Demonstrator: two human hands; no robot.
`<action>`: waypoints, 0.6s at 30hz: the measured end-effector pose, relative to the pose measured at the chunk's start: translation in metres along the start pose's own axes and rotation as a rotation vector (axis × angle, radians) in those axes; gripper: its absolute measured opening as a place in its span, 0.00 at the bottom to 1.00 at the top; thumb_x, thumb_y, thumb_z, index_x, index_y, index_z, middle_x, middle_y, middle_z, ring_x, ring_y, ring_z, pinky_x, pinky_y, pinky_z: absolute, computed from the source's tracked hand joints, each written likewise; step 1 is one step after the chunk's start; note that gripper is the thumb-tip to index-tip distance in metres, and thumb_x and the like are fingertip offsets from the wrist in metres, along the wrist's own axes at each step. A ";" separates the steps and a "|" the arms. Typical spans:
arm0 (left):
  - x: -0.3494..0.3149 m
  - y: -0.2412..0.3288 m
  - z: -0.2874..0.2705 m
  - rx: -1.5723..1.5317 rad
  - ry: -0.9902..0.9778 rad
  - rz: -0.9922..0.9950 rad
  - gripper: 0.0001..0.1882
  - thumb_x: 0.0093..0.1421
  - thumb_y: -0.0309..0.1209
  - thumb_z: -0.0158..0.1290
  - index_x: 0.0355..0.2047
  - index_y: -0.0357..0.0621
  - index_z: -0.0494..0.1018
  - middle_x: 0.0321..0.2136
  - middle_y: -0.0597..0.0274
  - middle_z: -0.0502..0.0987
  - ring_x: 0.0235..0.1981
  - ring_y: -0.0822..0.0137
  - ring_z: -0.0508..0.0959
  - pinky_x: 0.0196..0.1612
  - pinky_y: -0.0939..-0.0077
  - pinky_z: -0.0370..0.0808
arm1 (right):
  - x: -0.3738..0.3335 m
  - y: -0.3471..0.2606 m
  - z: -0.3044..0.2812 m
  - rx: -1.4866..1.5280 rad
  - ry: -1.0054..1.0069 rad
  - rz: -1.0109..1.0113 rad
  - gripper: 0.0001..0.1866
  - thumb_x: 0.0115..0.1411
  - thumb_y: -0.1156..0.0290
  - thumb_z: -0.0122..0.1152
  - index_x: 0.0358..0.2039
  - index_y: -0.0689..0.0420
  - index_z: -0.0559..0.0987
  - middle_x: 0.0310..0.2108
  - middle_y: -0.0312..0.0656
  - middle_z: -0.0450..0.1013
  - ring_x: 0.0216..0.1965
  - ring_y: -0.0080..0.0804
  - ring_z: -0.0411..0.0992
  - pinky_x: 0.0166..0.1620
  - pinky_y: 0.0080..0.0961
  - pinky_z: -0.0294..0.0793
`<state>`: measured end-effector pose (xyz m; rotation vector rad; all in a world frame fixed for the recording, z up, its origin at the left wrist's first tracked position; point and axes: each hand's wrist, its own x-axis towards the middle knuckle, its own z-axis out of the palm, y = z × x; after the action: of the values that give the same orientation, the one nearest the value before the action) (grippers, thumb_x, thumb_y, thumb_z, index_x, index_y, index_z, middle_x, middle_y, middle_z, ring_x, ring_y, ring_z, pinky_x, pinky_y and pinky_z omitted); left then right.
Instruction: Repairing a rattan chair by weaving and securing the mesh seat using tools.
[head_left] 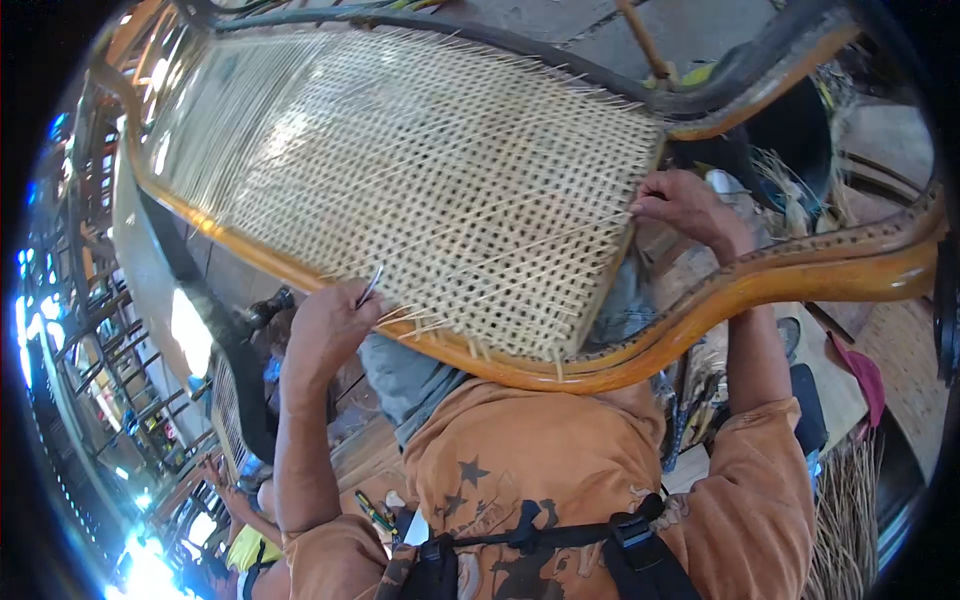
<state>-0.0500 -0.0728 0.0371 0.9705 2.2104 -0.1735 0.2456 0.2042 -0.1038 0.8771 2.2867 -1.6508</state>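
Note:
A curved wooden chair frame point(500, 370) with a woven cane panel point(430, 170) lies across my lap. The open-hole weave covers most of the panel, while the far left shows mostly parallel strands. At the near rail, my left hand point(335, 325) is closed on a slim, shiny metal tool point(371, 284), its tip pointing up over the cane; the tool's exact kind is unclear. My right hand point(690, 208) pinches at the panel's right edge, where long diagonal strands point(560, 245) run toward the fingers. The fingertips appear to grip a cane strand.
A dark bucket point(795, 135) with loose fibres stands at the far right. Lower right, a bundle of thin cane strips point(847, 520) hangs down near a red cloth point(862, 380). Chair frames point(130, 390) are stacked at left, and another person's arm point(235, 495) shows at lower left.

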 end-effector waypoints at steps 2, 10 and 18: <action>0.003 -0.007 -0.003 0.052 -0.075 0.000 0.15 0.54 0.38 0.53 0.29 0.36 0.72 0.20 0.52 0.73 0.23 0.59 0.73 0.31 0.66 0.69 | -0.003 0.006 0.000 -0.037 0.020 -0.041 0.09 0.54 0.68 0.60 0.27 0.61 0.75 0.21 0.34 0.67 0.26 0.21 0.63 0.31 0.22 0.65; -0.001 -0.024 0.001 0.043 -0.059 -0.077 0.16 0.55 0.39 0.52 0.31 0.35 0.74 0.21 0.47 0.74 0.25 0.55 0.75 0.32 0.62 0.69 | -0.003 -0.001 -0.003 0.112 -0.022 0.137 0.07 0.53 0.72 0.59 0.23 0.60 0.73 0.20 0.28 0.63 0.25 0.15 0.58 0.28 0.18 0.60; 0.003 -0.038 0.007 -0.192 0.018 -0.023 0.14 0.55 0.35 0.50 0.27 0.32 0.70 0.17 0.59 0.69 0.21 0.68 0.69 0.29 0.69 0.67 | -0.007 0.004 -0.001 0.061 0.075 -0.006 0.09 0.56 0.67 0.55 0.26 0.61 0.73 0.20 0.36 0.65 0.25 0.24 0.62 0.30 0.26 0.63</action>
<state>-0.0738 -0.1007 0.0236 0.8444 2.2086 0.0378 0.2537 0.2038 -0.1037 0.9611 2.3006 -1.7270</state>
